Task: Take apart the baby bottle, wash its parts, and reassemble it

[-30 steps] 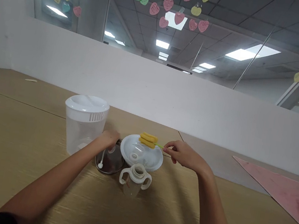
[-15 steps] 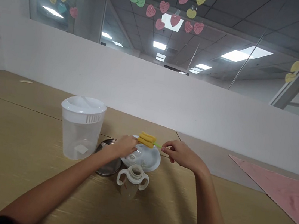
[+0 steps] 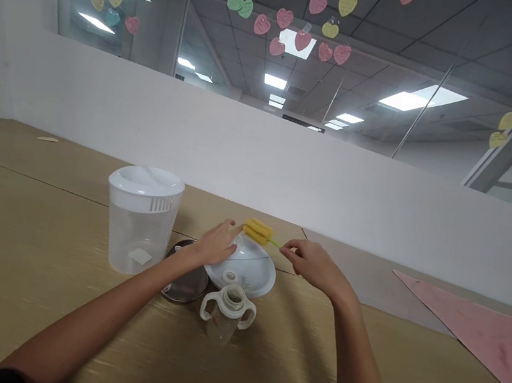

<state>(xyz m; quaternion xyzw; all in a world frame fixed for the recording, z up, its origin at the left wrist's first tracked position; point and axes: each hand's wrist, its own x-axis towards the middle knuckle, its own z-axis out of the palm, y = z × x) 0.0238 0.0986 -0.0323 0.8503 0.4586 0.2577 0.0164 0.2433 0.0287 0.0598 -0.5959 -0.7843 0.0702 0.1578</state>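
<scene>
Fingers of your right hand (image 3: 315,264) pinch the green handle (image 3: 275,244) of the sponge brush (image 3: 258,231) near the white bowl's (image 3: 264,276) far rim; fingers of your left hand (image 3: 214,246) stand slightly apart at the brush's yellow head. Hold by the handle: the brush is probably light, its head soft and compressible

1. At 8 o'clock in my view, I see the edge of a black sleeve (image 3: 5,377), plain and dark in the small part that shows.
2. From that edge, the left forearm (image 3: 104,316) is bare down to a bare left hand (image 3: 218,244).
3. Around 4 to 5 o'clock, I get a bare right forearm (image 3: 359,363), smooth and slender, and a bare right hand (image 3: 306,258) with slim fingers.
</scene>
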